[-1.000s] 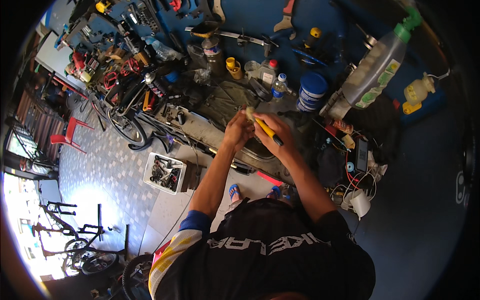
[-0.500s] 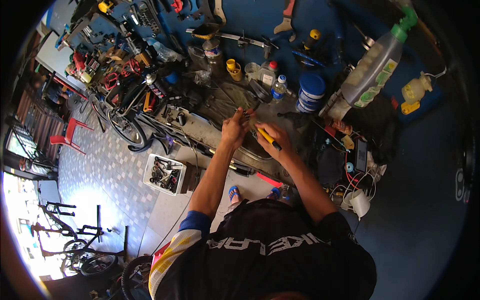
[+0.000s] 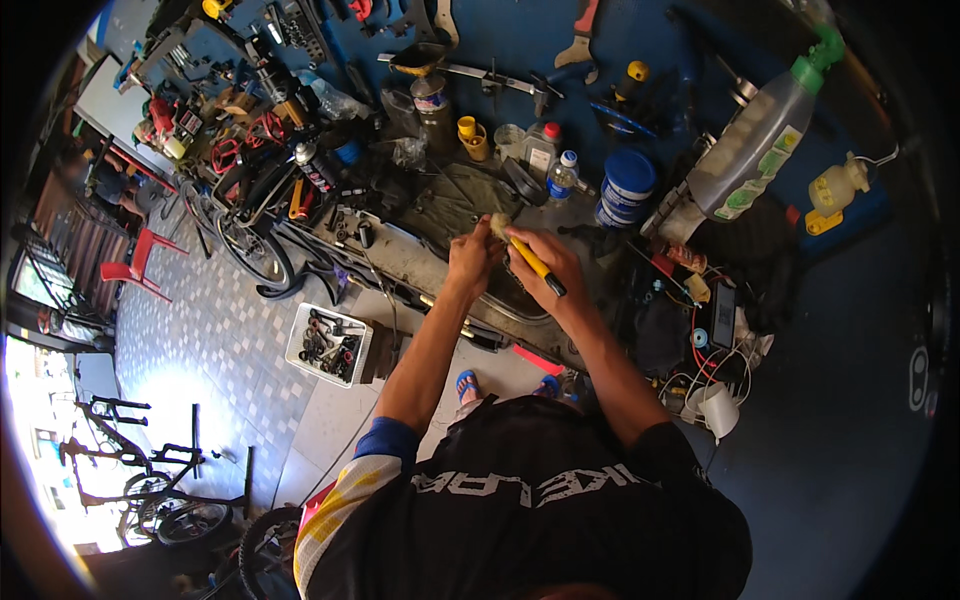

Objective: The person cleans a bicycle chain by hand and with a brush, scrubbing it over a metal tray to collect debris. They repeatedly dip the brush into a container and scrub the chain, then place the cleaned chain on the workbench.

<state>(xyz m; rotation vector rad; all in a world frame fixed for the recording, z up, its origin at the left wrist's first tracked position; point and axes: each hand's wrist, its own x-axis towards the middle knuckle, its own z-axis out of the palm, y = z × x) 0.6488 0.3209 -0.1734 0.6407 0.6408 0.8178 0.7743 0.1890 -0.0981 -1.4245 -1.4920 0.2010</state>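
Note:
My right hand [image 3: 545, 262] is closed round a brush [image 3: 535, 264] with a yellow handle and a black end. The brush's pale bristles [image 3: 499, 225] point up and left, against the fingers of my left hand [image 3: 470, 258]. Those fingers are bent and pressed together round something small, mostly hidden by the hand and the bristles. Both hands are over the near part of a cluttered workbench [image 3: 400, 262], close to a dark, dirty tray [image 3: 520, 312].
Bottles, a blue tub [image 3: 625, 188] and a yellow cup [image 3: 470, 135] line the bench's back. Tools hang on the blue wall. A white basket of metal parts [image 3: 328, 345] stands lower left, near bicycles [image 3: 250, 240]. Wires and a white cup [image 3: 715, 408] are at right.
My right hand has brought the brush up and left, so its bristles now cover the small dark metal part that showed at my left fingertips. My left hand has barely moved.

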